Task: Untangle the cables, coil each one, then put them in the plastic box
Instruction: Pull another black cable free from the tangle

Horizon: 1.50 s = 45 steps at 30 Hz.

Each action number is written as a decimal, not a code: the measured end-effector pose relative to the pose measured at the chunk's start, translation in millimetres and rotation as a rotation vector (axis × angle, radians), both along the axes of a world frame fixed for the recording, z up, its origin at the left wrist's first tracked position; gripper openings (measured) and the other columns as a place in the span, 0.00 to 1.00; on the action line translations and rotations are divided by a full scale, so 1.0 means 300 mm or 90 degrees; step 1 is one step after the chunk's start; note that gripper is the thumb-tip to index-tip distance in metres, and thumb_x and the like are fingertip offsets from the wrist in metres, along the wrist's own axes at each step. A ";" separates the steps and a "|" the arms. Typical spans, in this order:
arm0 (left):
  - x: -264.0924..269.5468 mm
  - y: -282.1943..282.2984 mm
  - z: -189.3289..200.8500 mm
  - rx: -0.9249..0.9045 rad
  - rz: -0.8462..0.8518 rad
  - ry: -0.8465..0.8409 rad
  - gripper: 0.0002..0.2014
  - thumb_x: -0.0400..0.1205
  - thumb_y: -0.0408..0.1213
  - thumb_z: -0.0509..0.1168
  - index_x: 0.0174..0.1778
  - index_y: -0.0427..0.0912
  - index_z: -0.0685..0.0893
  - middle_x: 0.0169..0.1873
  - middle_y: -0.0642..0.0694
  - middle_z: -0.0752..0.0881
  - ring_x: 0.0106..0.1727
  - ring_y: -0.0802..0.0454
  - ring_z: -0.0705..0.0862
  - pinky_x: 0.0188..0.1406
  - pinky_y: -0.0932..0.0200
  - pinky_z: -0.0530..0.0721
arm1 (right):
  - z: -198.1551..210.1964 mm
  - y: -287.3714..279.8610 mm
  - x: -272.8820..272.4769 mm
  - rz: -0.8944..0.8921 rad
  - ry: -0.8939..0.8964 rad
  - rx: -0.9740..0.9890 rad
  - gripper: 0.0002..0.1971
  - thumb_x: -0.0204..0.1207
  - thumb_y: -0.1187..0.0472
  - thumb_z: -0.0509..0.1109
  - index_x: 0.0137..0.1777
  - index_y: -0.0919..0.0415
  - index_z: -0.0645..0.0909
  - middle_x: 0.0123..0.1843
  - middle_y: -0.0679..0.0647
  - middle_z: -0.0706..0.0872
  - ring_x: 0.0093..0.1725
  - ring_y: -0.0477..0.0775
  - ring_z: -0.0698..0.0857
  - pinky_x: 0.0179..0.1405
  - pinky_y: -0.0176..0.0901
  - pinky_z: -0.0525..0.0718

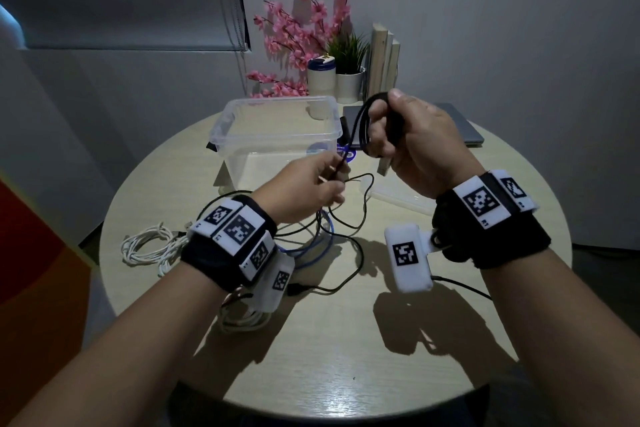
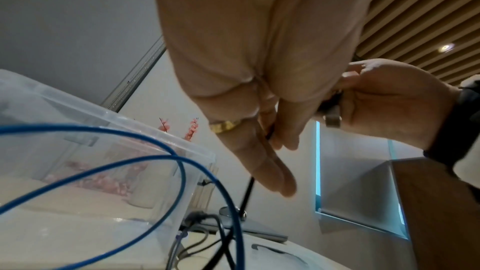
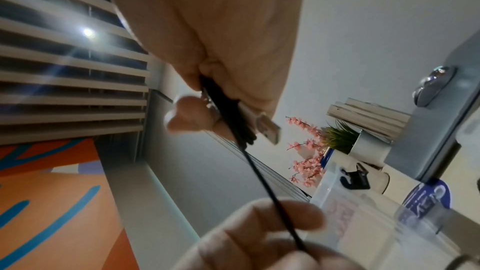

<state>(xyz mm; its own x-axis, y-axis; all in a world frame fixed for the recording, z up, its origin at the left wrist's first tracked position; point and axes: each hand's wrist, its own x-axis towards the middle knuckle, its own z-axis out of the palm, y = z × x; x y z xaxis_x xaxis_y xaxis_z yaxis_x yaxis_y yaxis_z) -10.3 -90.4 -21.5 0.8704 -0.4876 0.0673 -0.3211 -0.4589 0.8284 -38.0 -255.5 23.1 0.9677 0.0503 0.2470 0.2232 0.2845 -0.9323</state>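
The right hand [image 1: 420,146] is raised above the far middle of the round worktop [image 1: 346,340], its grip curled around several loops of a black cable [image 1: 363,121]. A silver USB plug [image 1: 383,166] sticks out below the fist, and the right wrist view shows that plug beside the gathered black strands. The left hand [image 1: 308,185], lower and to the left, pinches the same black cable between thumb and fingertips, and the strand runs taut from one hand up to the other. In the left wrist view a gold ring [image 2: 225,126] shows on one finger while the cable passes through the pinch and drops toward the worktop.

Below the hands, the loose part of the black cable wanders across the worktop, crossing a blue cable [image 1: 311,246] that lies in open loops. A white cable [image 1: 149,246] lies bunched near the left edge. The clear plastic box [image 1: 277,135] stands open on the far side, just beyond the left hand, and its lid [image 1: 398,198] lies flat to its right. Behind the box stand pink artificial flowers [image 1: 298,31], a small green plant [image 1: 348,55], some books [image 1: 384,59] and a closed laptop [image 1: 464,128].
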 end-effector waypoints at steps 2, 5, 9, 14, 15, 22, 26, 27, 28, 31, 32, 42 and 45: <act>-0.014 -0.008 -0.025 0.015 -0.040 0.082 0.07 0.84 0.25 0.60 0.51 0.41 0.77 0.38 0.43 0.82 0.38 0.49 0.88 0.50 0.45 0.86 | 0.006 0.004 0.001 0.001 0.003 0.056 0.18 0.88 0.58 0.48 0.44 0.64 0.76 0.38 0.61 0.88 0.29 0.52 0.82 0.31 0.39 0.77; -0.032 0.001 -0.045 0.103 -0.112 0.157 0.06 0.85 0.26 0.59 0.46 0.42 0.76 0.35 0.44 0.83 0.38 0.45 0.87 0.43 0.52 0.88 | 0.003 0.003 0.010 -0.006 -0.018 0.119 0.16 0.88 0.61 0.49 0.49 0.67 0.77 0.53 0.67 0.84 0.51 0.60 0.87 0.48 0.45 0.85; -0.048 0.029 -0.025 0.230 -0.153 0.145 0.04 0.85 0.30 0.60 0.47 0.40 0.79 0.38 0.46 0.84 0.38 0.47 0.88 0.39 0.58 0.87 | -0.019 -0.003 0.020 -0.105 -0.060 -0.058 0.10 0.85 0.66 0.57 0.49 0.61 0.80 0.44 0.50 0.83 0.43 0.39 0.84 0.43 0.30 0.81; -0.047 0.059 0.061 0.205 -0.106 0.003 0.06 0.84 0.32 0.61 0.43 0.44 0.81 0.33 0.47 0.84 0.30 0.52 0.84 0.33 0.57 0.84 | -0.066 -0.010 0.033 -0.175 -0.048 -0.554 0.09 0.83 0.60 0.62 0.56 0.58 0.84 0.51 0.49 0.87 0.54 0.46 0.83 0.55 0.40 0.78; -0.048 0.062 0.082 0.178 -0.083 -0.035 0.07 0.84 0.32 0.62 0.42 0.47 0.81 0.33 0.49 0.83 0.29 0.54 0.82 0.31 0.59 0.83 | -0.073 -0.008 0.034 -0.164 -0.034 -0.601 0.10 0.84 0.59 0.62 0.55 0.58 0.84 0.50 0.51 0.88 0.53 0.50 0.84 0.55 0.43 0.78; -0.002 0.074 0.157 -0.037 0.106 -0.283 0.05 0.81 0.35 0.68 0.41 0.49 0.84 0.32 0.54 0.84 0.27 0.64 0.78 0.30 0.69 0.78 | -0.074 0.031 0.007 -0.006 0.017 -0.436 0.23 0.85 0.48 0.55 0.50 0.68 0.82 0.24 0.47 0.76 0.28 0.50 0.76 0.27 0.31 0.73; 0.021 0.072 0.140 -0.021 0.145 -0.372 0.02 0.80 0.36 0.69 0.44 0.44 0.87 0.29 0.59 0.81 0.29 0.63 0.77 0.34 0.64 0.76 | -0.081 0.046 0.005 0.093 0.004 -0.334 0.21 0.86 0.52 0.55 0.36 0.62 0.77 0.19 0.43 0.67 0.24 0.49 0.65 0.32 0.44 0.69; 0.027 0.074 0.128 -0.008 0.145 -0.375 0.03 0.81 0.36 0.69 0.45 0.44 0.88 0.29 0.59 0.81 0.28 0.65 0.76 0.34 0.63 0.76 | -0.078 0.045 0.005 0.099 0.008 -0.283 0.21 0.87 0.53 0.53 0.34 0.61 0.74 0.19 0.43 0.65 0.23 0.48 0.62 0.32 0.44 0.67; 0.031 0.077 0.115 0.007 0.150 -0.366 0.04 0.81 0.36 0.68 0.46 0.43 0.88 0.30 0.57 0.82 0.28 0.65 0.76 0.35 0.63 0.76 | -0.072 0.042 0.006 0.096 0.009 -0.231 0.21 0.88 0.54 0.52 0.33 0.61 0.72 0.19 0.43 0.64 0.22 0.48 0.61 0.31 0.45 0.66; 0.031 0.084 0.066 0.068 0.158 -0.293 0.06 0.83 0.37 0.66 0.50 0.42 0.88 0.38 0.46 0.88 0.32 0.60 0.79 0.40 0.57 0.80 | -0.048 0.026 0.011 0.077 0.004 -0.097 0.21 0.88 0.54 0.50 0.34 0.59 0.71 0.19 0.47 0.65 0.19 0.48 0.62 0.32 0.47 0.68; 0.024 0.081 0.049 0.095 0.149 -0.271 0.07 0.83 0.37 0.65 0.51 0.42 0.88 0.39 0.45 0.88 0.34 0.56 0.80 0.39 0.57 0.80 | -0.039 0.021 0.014 0.071 0.001 -0.052 0.21 0.88 0.54 0.50 0.34 0.59 0.72 0.19 0.47 0.65 0.19 0.48 0.63 0.33 0.47 0.69; -0.003 0.060 -0.060 0.408 -0.027 -0.188 0.08 0.81 0.39 0.66 0.45 0.41 0.88 0.39 0.43 0.87 0.45 0.44 0.83 0.48 0.47 0.83 | -0.008 0.034 0.033 -0.051 -0.008 0.206 0.17 0.88 0.60 0.51 0.45 0.66 0.78 0.59 0.68 0.86 0.58 0.58 0.88 0.61 0.50 0.84; -0.010 0.072 -0.029 0.389 -0.046 -0.174 0.06 0.80 0.37 0.67 0.46 0.42 0.89 0.40 0.45 0.89 0.46 0.47 0.84 0.50 0.50 0.82 | -0.036 0.029 0.033 -0.129 -0.041 -0.023 0.13 0.86 0.62 0.55 0.46 0.61 0.80 0.39 0.46 0.86 0.37 0.35 0.84 0.43 0.34 0.82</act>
<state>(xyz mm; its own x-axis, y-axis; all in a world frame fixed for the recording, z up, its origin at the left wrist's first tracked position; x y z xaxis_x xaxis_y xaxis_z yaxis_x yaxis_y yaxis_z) -13.4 -68.7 -30.2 0.8248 -0.5649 -0.0259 -0.5303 -0.7886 0.3114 -28.1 -247.0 12.4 0.9412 -0.1337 0.3103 0.3319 0.1943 -0.9231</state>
